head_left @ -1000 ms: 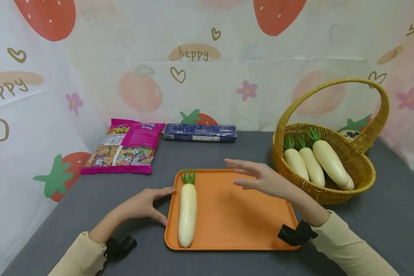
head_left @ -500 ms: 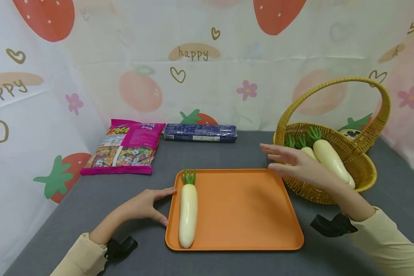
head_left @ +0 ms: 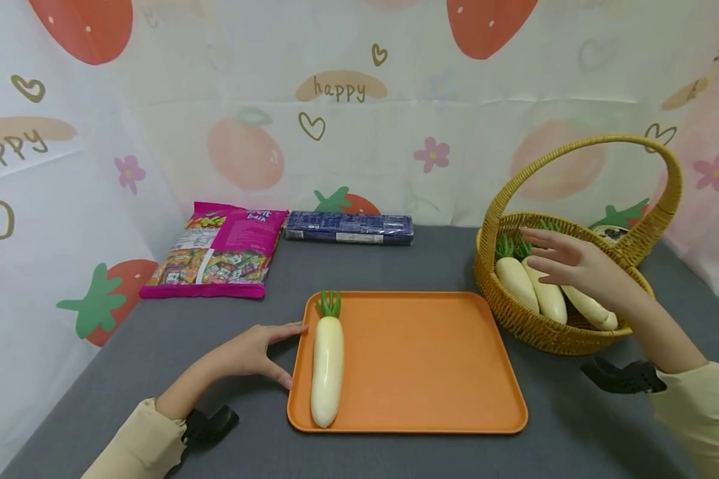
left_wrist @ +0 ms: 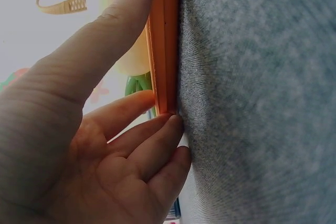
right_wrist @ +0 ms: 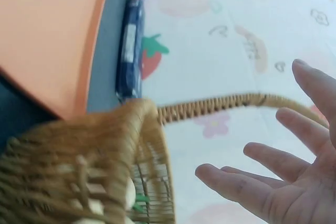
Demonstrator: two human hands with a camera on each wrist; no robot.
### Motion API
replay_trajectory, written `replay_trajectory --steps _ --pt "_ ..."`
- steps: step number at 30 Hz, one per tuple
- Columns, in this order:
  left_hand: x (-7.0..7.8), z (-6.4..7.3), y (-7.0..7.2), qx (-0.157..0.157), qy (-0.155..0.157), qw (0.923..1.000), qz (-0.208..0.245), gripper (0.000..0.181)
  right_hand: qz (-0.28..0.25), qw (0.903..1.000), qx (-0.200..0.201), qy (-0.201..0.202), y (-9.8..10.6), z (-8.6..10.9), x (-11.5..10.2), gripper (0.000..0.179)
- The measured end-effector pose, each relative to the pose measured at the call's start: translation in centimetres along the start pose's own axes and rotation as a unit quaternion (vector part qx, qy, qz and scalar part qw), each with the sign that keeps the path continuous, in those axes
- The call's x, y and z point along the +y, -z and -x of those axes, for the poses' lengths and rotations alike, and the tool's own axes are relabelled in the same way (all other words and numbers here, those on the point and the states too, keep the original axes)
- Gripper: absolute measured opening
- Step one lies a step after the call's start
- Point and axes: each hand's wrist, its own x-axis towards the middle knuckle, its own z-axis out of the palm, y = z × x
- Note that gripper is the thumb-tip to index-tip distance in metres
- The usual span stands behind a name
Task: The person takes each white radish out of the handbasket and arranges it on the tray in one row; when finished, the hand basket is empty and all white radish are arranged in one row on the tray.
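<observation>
My left hand (head_left: 248, 352) rests at the left edge of an orange tray (head_left: 419, 366), thumb and fingertips touching its rim with the fingers fairly straight. In the left wrist view the thumb lies over the rim of the tray (left_wrist: 165, 40). Along the tray's left side lies a white radish (head_left: 327, 372) with a green top. My right hand (head_left: 587, 269) hovers over a wicker basket (head_left: 551, 339), fingers extended and holding nothing. Several white radishes (head_left: 518, 283) lie in the basket, one partly hidden behind this hand. The right wrist view shows spread fingers beside the basket handle (right_wrist: 210, 106).
A pink bag of candy (head_left: 216, 253) lies at the back left. Beside it is a dark blue packet (head_left: 349, 228). The basket's tall arched handle (head_left: 581, 146) rises over the right side. Behind the basket a round container (head_left: 610, 233) partly shows. A printed curtain (head_left: 359, 153) closes off the back.
My right hand has moved right from above the tray to over the basket, still holding nothing. The left hand has stayed at the tray's edge, and the radish on the tray has not moved.
</observation>
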Motion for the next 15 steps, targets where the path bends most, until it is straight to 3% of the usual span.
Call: replay_trajectory --steps 7,15 --pt "-0.1 0.1 -0.2 -0.002 -0.006 1.0000 -0.002 0.088 0.109 0.9912 0.040 -0.063 2.2 -0.1 -0.1 0.054" --pt "0.0 0.0 -0.1 -0.004 0.010 0.9999 0.003 0.089 0.179 0.9791 0.053 -0.080 4.5 -0.7 0.2 0.055"
